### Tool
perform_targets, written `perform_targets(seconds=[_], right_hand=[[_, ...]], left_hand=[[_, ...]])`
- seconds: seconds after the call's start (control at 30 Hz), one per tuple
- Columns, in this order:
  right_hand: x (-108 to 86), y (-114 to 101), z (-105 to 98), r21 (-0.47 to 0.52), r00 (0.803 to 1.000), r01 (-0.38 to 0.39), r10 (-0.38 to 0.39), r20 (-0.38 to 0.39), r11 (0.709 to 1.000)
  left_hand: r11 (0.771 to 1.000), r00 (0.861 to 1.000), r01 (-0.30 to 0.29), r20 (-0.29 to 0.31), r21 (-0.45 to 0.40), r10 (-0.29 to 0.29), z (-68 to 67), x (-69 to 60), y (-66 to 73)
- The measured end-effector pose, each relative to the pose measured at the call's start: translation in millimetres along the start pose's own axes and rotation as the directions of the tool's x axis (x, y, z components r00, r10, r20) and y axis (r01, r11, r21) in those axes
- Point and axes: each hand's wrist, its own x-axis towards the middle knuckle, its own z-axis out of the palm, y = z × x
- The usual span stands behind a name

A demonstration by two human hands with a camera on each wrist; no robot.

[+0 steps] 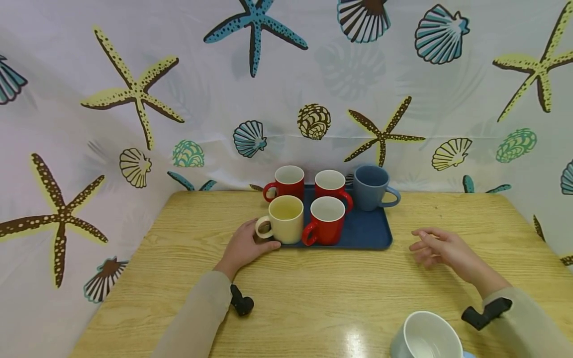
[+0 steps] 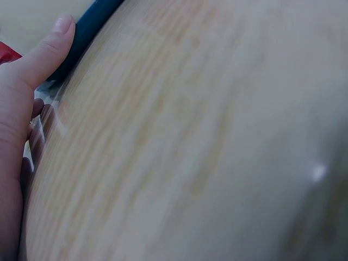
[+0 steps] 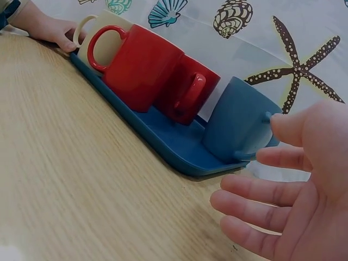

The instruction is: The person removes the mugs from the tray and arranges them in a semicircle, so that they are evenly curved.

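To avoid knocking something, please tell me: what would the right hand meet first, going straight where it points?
Most likely the right edge of the blue tray; the height of the right hand is unclear, so it might pass above the rim.

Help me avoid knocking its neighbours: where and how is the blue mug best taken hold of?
Probably by the handle, coming from the right with the right hand: the blue mug stands upright on the tray, its handle loop juts out rightward, and a red mug stands close on its left.

Five mugs [image 1: 330, 226] on blue tray [image 1: 367, 231]
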Motion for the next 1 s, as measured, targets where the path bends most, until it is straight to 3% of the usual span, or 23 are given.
perform_targets(seconds=[0.5,0.7,1.0], right_hand=[[35.0,-12,8,0.045,0.999,-0.01,0.011,-0.033,0.999],[48.6,-10,9,0.05,0.996,-0.016,0.02,-0.082,0.999],[60.5,-9,7,0.133,0.988,-0.045,0.064,-0.142,0.99]], left_hand=[[1.0,1.0,0.002,-0.004,0.004,-0.002,-4.3,-0.7,4.4],[1.0,1.0,-0.017,-0.008,0.002,0.017,-2.4,-0.2,2.9],[1.0,1.0,-0.017,-0.01,0.003,0.017,-0.6,0.2,0.9]])
